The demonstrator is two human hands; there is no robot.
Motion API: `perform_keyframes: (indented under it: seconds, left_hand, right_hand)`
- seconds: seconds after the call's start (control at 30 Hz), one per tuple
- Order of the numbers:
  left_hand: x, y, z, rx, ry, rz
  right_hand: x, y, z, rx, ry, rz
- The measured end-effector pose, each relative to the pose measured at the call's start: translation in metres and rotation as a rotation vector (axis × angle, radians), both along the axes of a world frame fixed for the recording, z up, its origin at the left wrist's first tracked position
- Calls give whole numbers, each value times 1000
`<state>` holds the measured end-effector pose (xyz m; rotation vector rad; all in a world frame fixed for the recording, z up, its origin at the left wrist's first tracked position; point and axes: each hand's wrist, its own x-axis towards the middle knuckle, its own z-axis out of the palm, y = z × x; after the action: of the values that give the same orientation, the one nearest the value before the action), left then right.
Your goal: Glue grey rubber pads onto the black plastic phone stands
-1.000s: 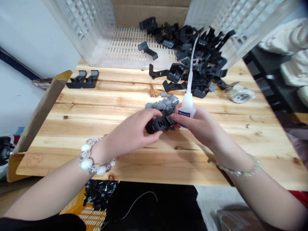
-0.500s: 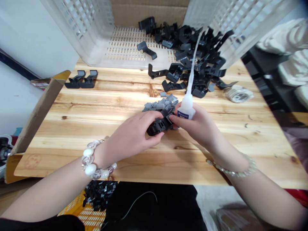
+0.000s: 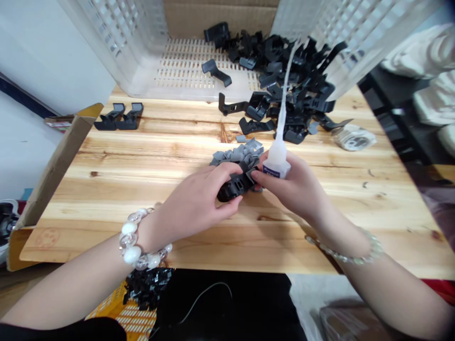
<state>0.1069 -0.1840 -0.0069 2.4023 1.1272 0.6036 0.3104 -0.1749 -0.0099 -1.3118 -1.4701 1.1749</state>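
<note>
Gripped now by the left hand (image 3: 201, 198), the black plastic bracket (image 3: 232, 188) is held at the grey pieces (image 3: 237, 153); its other end is touched by the right hand (image 3: 293, 187), where a long-nozzled squeeze bottle (image 3: 277, 158) is clasped, nozzle up.

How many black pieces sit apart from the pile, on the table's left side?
2: one black piece, and a second black piece beside it on the right, both near the white crate. None seem hidden.
</note>
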Motion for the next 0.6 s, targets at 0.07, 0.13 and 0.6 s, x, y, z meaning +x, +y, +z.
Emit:
perform_keyframes:
  seconds: [0.07, 0.13, 0.6]
  left_hand:
    - [0, 0, 0, -8, -4, 3]
    - [1, -1, 0, -20, -13, 12]
    - [1, -5, 1, -77, -45, 47]
  right_hand:
    - [0, 0, 0, 1, 4, 4]
    - [0, 0, 0, 3, -4, 9]
    - [-1, 0, -3, 36, -42, 29]
